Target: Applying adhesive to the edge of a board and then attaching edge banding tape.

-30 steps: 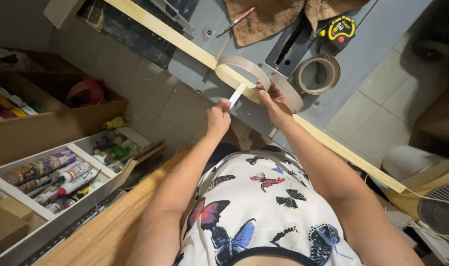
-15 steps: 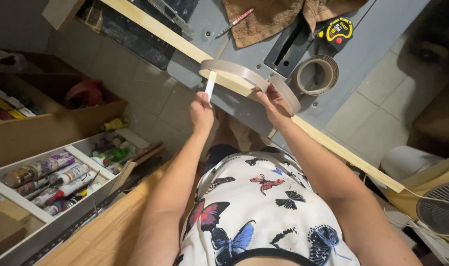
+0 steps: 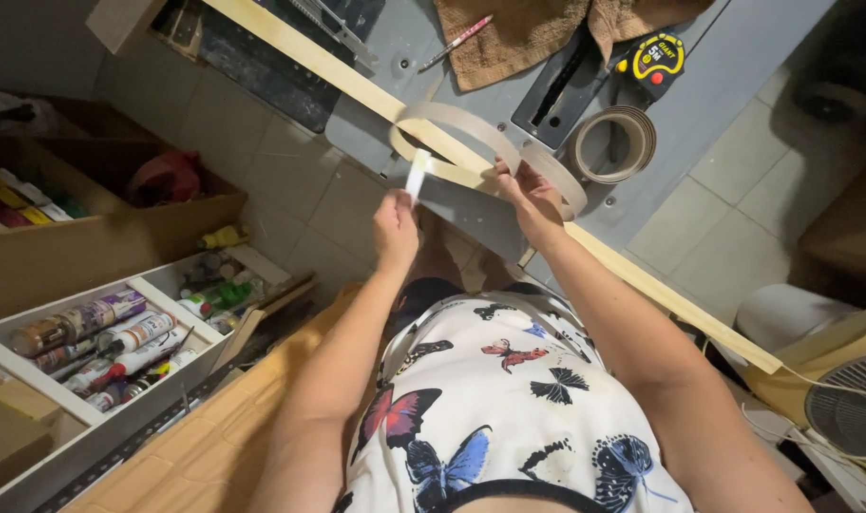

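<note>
Beige edge-banding strip (image 3: 452, 119) — both hands

Labelled sealant tubes (image 3: 100, 344) in white tray (left), brown cardboard box (image 3: 81, 249) behind, yellow-black tape measure (image 3: 653, 57)

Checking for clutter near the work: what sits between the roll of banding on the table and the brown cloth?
In the head view, a black slotted plate lies between the roll of banding and the brown cloth.

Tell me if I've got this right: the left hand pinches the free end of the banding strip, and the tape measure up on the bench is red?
Not quite. In the head view the tape measure is yellow and black, not red. The left hand does pinch the free end of the banding strip.
</note>
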